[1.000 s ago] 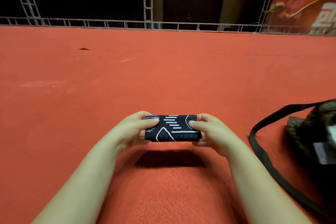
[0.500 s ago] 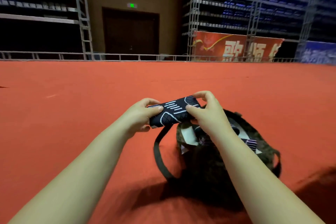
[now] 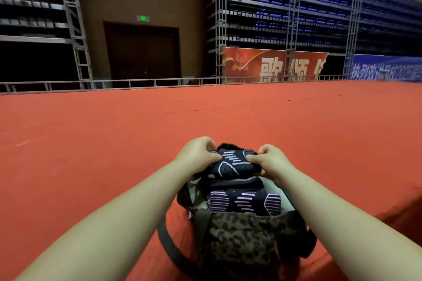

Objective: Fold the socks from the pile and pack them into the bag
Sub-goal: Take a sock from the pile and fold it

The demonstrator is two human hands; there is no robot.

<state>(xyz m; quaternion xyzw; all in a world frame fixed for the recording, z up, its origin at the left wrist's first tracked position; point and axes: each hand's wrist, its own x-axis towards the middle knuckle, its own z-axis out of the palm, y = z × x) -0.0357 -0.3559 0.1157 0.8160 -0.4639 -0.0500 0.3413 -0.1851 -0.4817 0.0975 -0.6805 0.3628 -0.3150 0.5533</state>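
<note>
I see both hands low in the middle of the frame, holding one folded sock (image 3: 233, 163) between them. My left hand (image 3: 197, 156) grips its left end, fingers curled over the top edge and thumb on the near face. My right hand (image 3: 269, 161) pinches the right end the same way. The sock is dark with pale stripes and a curved pale line, folded into a compact block, and it sits right at the far side of the bag's mouth, over the opening.

The bag (image 3: 249, 237) stands just below the hands in the lower middle of the frame, on a red carpet (image 3: 91, 143). Its near wall has a leopard print, and a dark strap (image 3: 169, 244) loops out to its lower left onto the carpet. Inside the opening I can see more folded socks (image 3: 244, 202), dark with pale purple stripes, lying nearer to me than the held sock and touching it from below.

Across the upper part of the frame runs a metal railing (image 3: 137, 82). Behind it stand scaffold towers (image 3: 219, 20), a red banner (image 3: 274, 65) at upper right, and a dark door (image 3: 141, 52) with a green sign (image 3: 143, 18) above it.
</note>
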